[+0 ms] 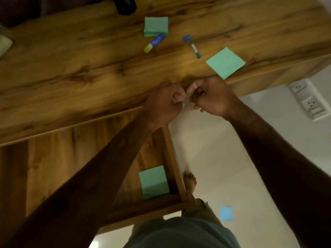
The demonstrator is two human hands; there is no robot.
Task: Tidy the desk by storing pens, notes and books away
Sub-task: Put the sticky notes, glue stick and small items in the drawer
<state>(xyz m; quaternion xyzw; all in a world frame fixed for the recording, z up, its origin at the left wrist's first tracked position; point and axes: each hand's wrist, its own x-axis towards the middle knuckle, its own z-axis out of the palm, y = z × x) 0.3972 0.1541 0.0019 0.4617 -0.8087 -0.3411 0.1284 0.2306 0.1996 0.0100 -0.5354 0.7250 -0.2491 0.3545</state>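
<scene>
My left hand [163, 102] and my right hand [209, 97] meet at the near edge of the wooden desk [71, 72], pinching a small pale object [188, 104] between their fingers; what it is I cannot tell. A green note pad [156, 25] lies farther back, with a blue and yellow glue stick [154, 43] touching its near corner. To the right lie a blue-capped pen [192, 46] and a single green note [225, 62] at the desk's edge. Below, an open drawer [172, 149] holds a green note stack [153, 181].
A black object [125, 5] stands at the desk's back edge and a pale object [4, 44] at far left. A blue note [226, 213] lies on the white floor near my bare foot [190, 181]. Wall sockets [308, 101] are at right.
</scene>
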